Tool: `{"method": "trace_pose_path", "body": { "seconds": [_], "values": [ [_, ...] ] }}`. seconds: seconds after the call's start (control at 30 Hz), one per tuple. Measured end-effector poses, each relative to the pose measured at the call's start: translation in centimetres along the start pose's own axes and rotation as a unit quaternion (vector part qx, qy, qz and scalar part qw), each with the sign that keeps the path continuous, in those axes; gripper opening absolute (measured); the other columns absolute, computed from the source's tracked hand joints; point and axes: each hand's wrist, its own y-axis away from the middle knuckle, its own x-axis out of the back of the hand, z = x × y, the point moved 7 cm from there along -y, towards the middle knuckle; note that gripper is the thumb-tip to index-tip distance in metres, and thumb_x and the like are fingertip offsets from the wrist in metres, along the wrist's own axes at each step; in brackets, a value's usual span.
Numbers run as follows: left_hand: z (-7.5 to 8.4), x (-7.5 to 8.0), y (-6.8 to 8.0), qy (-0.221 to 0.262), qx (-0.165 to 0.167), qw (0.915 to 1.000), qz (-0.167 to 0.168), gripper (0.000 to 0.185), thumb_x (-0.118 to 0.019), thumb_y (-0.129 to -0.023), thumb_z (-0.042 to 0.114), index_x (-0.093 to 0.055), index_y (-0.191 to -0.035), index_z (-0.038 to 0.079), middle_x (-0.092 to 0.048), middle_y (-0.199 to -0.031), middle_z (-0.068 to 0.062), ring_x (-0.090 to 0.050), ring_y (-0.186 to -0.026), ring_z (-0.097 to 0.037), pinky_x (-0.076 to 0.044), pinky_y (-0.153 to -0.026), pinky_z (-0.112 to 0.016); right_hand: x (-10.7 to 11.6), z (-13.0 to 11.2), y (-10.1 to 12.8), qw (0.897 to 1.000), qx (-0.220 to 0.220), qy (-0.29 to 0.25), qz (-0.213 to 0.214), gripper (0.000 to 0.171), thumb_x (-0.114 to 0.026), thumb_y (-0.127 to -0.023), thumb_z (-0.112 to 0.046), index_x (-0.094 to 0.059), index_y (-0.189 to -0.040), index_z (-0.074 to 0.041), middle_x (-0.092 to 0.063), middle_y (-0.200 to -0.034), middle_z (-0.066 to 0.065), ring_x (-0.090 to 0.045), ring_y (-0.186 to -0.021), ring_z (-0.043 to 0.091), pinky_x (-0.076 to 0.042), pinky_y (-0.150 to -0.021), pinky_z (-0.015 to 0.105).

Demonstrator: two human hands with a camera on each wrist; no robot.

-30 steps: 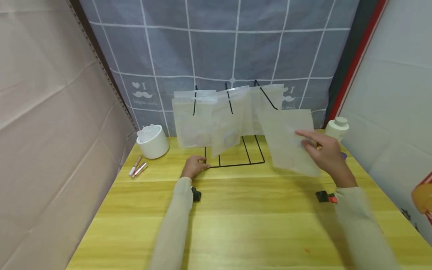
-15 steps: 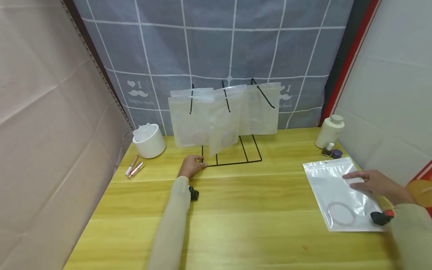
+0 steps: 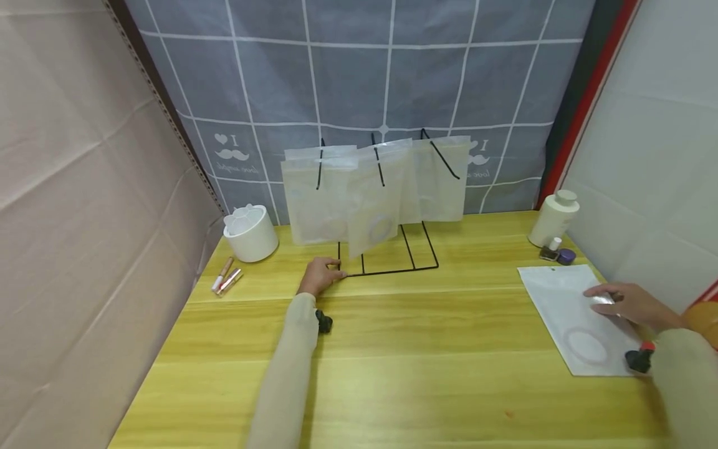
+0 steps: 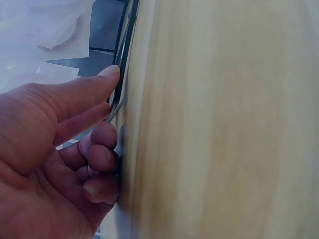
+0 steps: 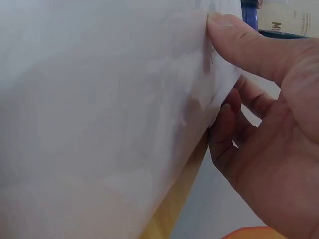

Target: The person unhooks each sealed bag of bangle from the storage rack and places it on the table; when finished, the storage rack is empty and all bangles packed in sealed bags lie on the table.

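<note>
At the front left corner of a black wire display rack (image 3: 392, 272), my left hand (image 3: 318, 276) pinches the base wire. The left wrist view shows its thumb against the wire (image 4: 127, 45), with the other fingers curled at the table. Whitish zip bags (image 3: 318, 206) hang from the rack's three hooks. On the right, my right hand (image 3: 639, 305) holds a flat white zip bag (image 3: 555, 312) low over the table. A ring shape shows through it. In the right wrist view the thumb lies on top of the bag (image 5: 109, 109) and curled fingers are under its edge.
A white pot (image 3: 252, 240) stands at the left, with two lipstick-like tubes (image 3: 227, 279) near it. A pale bottle (image 3: 554, 219), a small dark bottle (image 3: 550, 251) and a purple lid (image 3: 566, 256) are behind the white bag. Cloth-covered walls enclose the table (image 3: 415, 362).
My right hand has carried the white bag away from the rack, rightward and down to the table's right side. My left hand stays at the rack's corner.
</note>
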Motion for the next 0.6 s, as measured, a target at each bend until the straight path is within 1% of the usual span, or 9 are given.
{"method": "trace_pose_path", "body": {
  "seconds": [0.07, 0.17, 0.23, 0.33, 0.4, 0.43, 0.53, 0.6],
  "values": [
    [0.1, 0.0, 0.1, 0.001, 0.001, 1.0, 0.001, 0.046, -0.078, -0.091, 0.024, -0.068, -0.133, 0.009, -0.059, -0.143, -0.012, -0.051, -0.135, -0.034, -0.047, -0.105, -0.05, 0.2, 0.2, -0.1, 1.0, 0.006, 0.004, 0.004, 0.049, -0.08, -0.087, -0.027, -0.068, -0.12, 0.008, -0.06, -0.123, 0.037, -0.059, -0.1, 0.036, -0.05, -0.079, 0.044],
    [0.0, 0.1, 0.1, 0.004, -0.001, 1.0, 0.002, 0.046, -0.078, -0.091, 0.024, -0.068, -0.133, 0.009, -0.059, -0.143, -0.012, -0.05, -0.136, -0.034, -0.047, -0.105, -0.051, 0.4, 0.3, -0.3, 1.0, 0.014, 0.016, 0.013, 0.049, -0.081, -0.086, -0.029, -0.069, -0.117, 0.007, -0.064, -0.118, 0.033, -0.057, -0.092, 0.018, -0.047, -0.074, 0.031],
    [-0.1, 0.1, 0.1, 0.005, -0.001, 1.0, 0.002, 0.046, -0.078, -0.091, 0.024, -0.068, -0.133, 0.009, -0.06, -0.142, -0.011, -0.049, -0.136, -0.034, -0.046, -0.107, -0.051, 0.4, 0.5, -0.4, 1.0, 0.01, 0.014, 0.011, 0.05, -0.081, -0.086, -0.029, -0.069, -0.117, 0.008, -0.065, -0.11, 0.029, -0.054, -0.088, 0.016, -0.046, -0.072, 0.029],
    [-0.1, 0.2, 0.1, 0.003, -0.001, 1.0, 0.004, 0.046, -0.078, -0.09, 0.024, -0.068, -0.132, 0.009, -0.061, -0.141, -0.012, -0.05, -0.136, -0.035, -0.046, -0.106, -0.051, 0.1, 1.0, -0.5, 1.0, -0.007, 0.011, 0.006, 0.053, -0.08, -0.087, -0.033, -0.069, -0.118, 0.007, -0.065, -0.103, 0.023, -0.052, -0.086, 0.019, -0.044, -0.07, 0.028],
    [0.0, 0.3, 0.2, 0.004, -0.001, 1.0, 0.004, 0.046, -0.078, -0.09, 0.023, -0.068, -0.132, 0.008, -0.061, -0.141, -0.012, -0.05, -0.136, -0.035, -0.046, -0.107, -0.051, 0.0, 1.3, -0.5, 1.0, -0.019, 0.009, 0.001, 0.055, -0.079, -0.088, -0.036, -0.068, -0.12, 0.007, -0.062, -0.099, 0.019, -0.051, -0.087, 0.025, -0.043, -0.071, 0.031],
    [0.1, 0.3, 0.2, 0.003, -0.003, 1.0, 0.004, 0.046, -0.078, -0.09, 0.022, -0.068, -0.132, 0.007, -0.061, -0.141, -0.013, -0.05, -0.136, -0.035, -0.045, -0.107, -0.051, -0.1, 1.5, -0.4, 1.0, -0.023, 0.007, 0.0, 0.056, -0.078, -0.088, -0.038, -0.068, -0.12, 0.007, -0.061, -0.1, 0.02, -0.051, -0.088, 0.027, -0.043, -0.072, 0.032],
    [0.2, 0.2, 0.3, 0.007, -0.001, 1.0, 0.0, 0.046, -0.078, -0.09, 0.021, -0.067, -0.133, 0.007, -0.059, -0.142, -0.013, -0.048, -0.137, -0.035, -0.044, -0.108, -0.051, -0.1, 1.6, -0.2, 1.0, -0.024, 0.003, 0.0, 0.056, -0.077, -0.089, -0.038, -0.068, -0.12, 0.007, -0.061, -0.108, 0.031, -0.054, -0.093, 0.033, -0.046, -0.075, 0.039],
    [0.1, 0.2, 0.2, 0.011, 0.002, 0.9999, 0.0, 0.046, -0.078, -0.091, 0.021, -0.067, -0.133, 0.007, -0.059, -0.143, -0.013, -0.048, -0.137, -0.035, -0.045, -0.108, -0.051, 0.1, 1.4, -0.2, 1.0, -0.021, 0.001, 0.006, 0.056, -0.077, -0.089, -0.038, -0.069, -0.12, 0.007, -0.059, -0.114, 0.036, -0.055, -0.096, 0.035, -0.047, -0.076, 0.04]
  ]
}}
